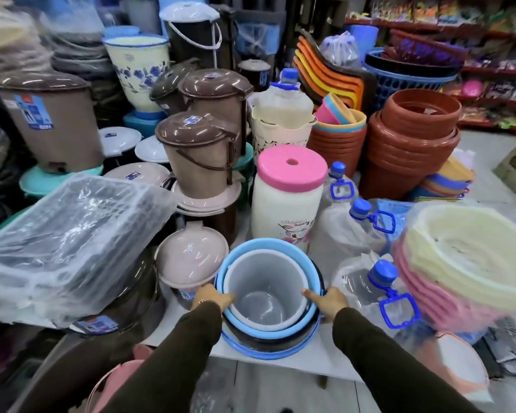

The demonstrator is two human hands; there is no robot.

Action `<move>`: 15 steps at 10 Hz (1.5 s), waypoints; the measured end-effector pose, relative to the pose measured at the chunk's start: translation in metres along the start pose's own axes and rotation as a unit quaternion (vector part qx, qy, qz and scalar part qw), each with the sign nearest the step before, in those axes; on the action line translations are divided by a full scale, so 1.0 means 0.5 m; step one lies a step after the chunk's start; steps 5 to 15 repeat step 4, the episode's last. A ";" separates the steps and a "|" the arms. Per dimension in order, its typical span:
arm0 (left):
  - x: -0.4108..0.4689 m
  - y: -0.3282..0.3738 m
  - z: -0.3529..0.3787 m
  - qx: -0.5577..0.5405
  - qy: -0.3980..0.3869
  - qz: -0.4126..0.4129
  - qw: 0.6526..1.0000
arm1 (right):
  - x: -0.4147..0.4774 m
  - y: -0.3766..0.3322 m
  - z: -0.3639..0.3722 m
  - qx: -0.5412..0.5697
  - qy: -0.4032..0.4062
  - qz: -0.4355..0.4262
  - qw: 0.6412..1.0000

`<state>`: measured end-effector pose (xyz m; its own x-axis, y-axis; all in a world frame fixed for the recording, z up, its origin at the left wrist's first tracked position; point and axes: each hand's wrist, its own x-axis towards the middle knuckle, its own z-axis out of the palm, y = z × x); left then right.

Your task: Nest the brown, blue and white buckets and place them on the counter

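- White bench [280,363] edge runs just below the nested stack; bare strip of top showing only at the near rim, floor tiles visible below it.
- Nested buckets at the near-centre of the bench: white bucket [265,289] innermost, inside blue bucket [309,315], inside dark brown bucket [280,339]; a further blue rim wraps the outside at the bottom.
- Left hand [210,298] grasping the stack's left rim, thumb hooked over into the white bucket; right hand [329,302] gripping the right rim likewise. Dark sleeves on both arms.
- Little room either side: beige lidded bin [191,260] just beside the left hand, clear water bottle [367,290] with blue cap near the right hand.
- Directly behind, white jar with pink lid [288,198] close to the stack's far rim.
- Plastic-wrapped trays [69,242] overhang at left; pink and cream basins [465,263] crowd the right, blurred.
- Base of the stack hidden by its own rims; cannot tell whether resting on the bench or lifted.
- Labels on bins too smeared to read; far shelves blurred.
- All smooth moulded plastic, round and tapering; terracotta-coloured pots [411,135] stacked further back.
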<state>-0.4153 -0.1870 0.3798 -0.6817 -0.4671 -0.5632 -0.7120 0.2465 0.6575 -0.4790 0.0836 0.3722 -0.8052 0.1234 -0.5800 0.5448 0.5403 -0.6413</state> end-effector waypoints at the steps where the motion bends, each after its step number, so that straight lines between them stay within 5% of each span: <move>1: 0.025 0.002 0.015 0.111 -0.003 0.039 0.993 | -0.010 -0.030 -0.016 -0.106 0.010 -0.022 0.994; 3: 0.019 0.022 0.020 0.228 0.051 0.055 0.971 | -0.024 -0.068 -0.054 -0.312 0.049 -0.093 0.944; 4: 0.007 0.063 0.007 0.247 0.112 0.124 0.955 | -0.036 -0.097 -0.068 -0.314 0.106 -0.139 0.933; 15: 0.007 0.063 0.007 0.247 0.112 0.124 0.955 | -0.036 -0.097 -0.068 -0.314 0.106 -0.139 0.933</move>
